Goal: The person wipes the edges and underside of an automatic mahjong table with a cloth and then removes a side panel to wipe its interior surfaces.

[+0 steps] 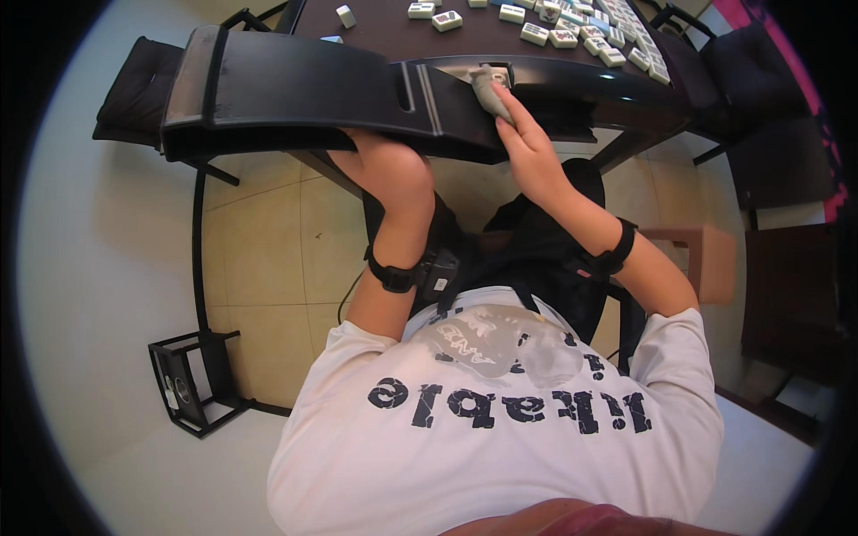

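A long black plastic panel with a slot and raised ridges is held up at the near edge of a mahjong table. My left hand supports it from below with the wrist bent; its fingers are hidden behind the panel. At the panel's right end, my right hand presses a crumpled grey cloth against it. Just beyond the cloth, a small recess shows in the table's glossy black rim.
Several white mahjong tiles lie on the brown tabletop, mostly at the right. Dark cushioned chairs flank the table. A brown plastic stool is at my right, and a black metal-framed stand is by the wall at left.
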### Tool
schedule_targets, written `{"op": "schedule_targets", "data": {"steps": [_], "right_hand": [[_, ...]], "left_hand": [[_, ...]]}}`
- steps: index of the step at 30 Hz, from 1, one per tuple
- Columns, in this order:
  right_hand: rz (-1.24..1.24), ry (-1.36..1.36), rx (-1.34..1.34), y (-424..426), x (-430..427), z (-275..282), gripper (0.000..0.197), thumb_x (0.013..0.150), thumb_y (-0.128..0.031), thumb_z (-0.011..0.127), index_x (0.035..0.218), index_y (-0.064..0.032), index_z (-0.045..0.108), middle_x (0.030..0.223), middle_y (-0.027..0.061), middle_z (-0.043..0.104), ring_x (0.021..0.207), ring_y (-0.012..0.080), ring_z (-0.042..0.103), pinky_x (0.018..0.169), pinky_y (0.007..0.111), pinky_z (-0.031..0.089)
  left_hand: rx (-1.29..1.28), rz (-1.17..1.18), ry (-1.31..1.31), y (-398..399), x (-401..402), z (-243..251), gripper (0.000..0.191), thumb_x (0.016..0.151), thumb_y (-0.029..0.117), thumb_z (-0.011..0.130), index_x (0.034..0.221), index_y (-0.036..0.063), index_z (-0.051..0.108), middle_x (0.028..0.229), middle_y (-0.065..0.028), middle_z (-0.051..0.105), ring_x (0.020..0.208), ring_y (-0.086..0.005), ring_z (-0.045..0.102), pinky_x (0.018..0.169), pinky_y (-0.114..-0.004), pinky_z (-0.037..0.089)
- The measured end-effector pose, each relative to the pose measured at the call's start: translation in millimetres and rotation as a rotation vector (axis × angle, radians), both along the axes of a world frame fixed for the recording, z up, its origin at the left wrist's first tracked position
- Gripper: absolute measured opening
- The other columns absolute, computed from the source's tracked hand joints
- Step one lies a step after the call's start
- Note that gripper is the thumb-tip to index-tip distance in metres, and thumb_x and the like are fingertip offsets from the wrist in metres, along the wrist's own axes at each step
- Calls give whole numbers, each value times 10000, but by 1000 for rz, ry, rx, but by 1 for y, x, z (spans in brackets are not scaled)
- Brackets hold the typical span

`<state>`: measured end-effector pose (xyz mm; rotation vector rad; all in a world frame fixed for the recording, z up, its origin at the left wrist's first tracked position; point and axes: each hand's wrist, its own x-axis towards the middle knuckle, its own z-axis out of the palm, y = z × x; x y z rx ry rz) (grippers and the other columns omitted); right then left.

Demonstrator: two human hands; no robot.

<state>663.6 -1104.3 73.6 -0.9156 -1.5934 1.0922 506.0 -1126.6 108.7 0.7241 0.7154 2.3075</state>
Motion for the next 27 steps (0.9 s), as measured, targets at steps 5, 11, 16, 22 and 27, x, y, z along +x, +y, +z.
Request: {"op": "schedule_targets", "data": {"steps": [5,11,16,22,27], "right_hand": [[164,-193,412,-37,-20,51,624,931,84,464,1537,-44,392,1640,167,296,1560,317,157,1235,423,136],[89,44,150,-7,-2,-8,564,1004,-19,440,1558,-95,364,1648,142,284,1558,338,135,1246,413,125],[60,-24,215,-25,-12,18,600,978,20,422,1565,-81,351,1645,157,282,1562,333,121,1247,419,99],[42,95,170,-11,-7,0,534,994,13,430,1524,-34,395,1536,126,443,1448,258,385,1196,356,256],[-6,134,-38,14,12,-41,453,1081,-146,407,1522,-46,384,1477,64,484,1350,192,472,1125,328,357]], "left_hand": [[12,114,93,1,9,-18,307,1062,195,506,1286,-13,476,1295,-129,578,1145,-251,616,980,-404,542],[117,43,148,-1,-6,-16,312,1086,161,458,1327,-36,440,1304,-107,545,1129,-179,575,977,-317,499],[39,234,302,0,2,-21,341,1086,150,454,1367,-42,426,1319,-115,518,1168,-191,540,1027,-324,447],[-28,361,533,-3,-3,-34,343,1078,127,459,1356,-71,431,1300,-124,515,1134,-189,536,1009,-313,438],[131,183,307,-3,-3,-15,310,1065,149,475,1318,-31,484,1258,-108,570,1086,-190,602,934,-316,525]]}}
